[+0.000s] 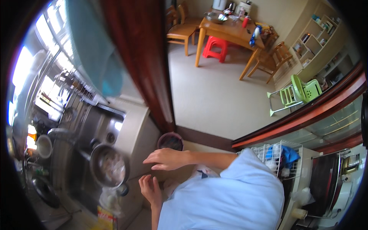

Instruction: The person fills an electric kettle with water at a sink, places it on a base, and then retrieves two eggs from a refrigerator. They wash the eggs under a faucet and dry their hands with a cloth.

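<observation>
My right hand point(168, 159) reaches from a light blue sleeve towards the sink counter, holding nothing, its thumb apart from the fingers. My left hand point(151, 188) is a little nearer the bottom of the view, also bare, with fingers raised and spread. Both hands are in the air at the counter's front edge. Just beyond them a metal pot point(110, 165) sits over the double sink; pale pieces of food point(113, 168) lie inside it, blurred. A clear plastic bag point(110, 198) is beside the pot.
The steel sink basin point(100, 123) is along the counter. A waste bin point(170, 141) stands by the dark red door frame point(138, 57). Behind me are a white wire rack point(276, 158) and an appliance. A yellow and red packet point(105, 218) lies near the sink. Beyond the doorway stands a wooden table point(230, 31).
</observation>
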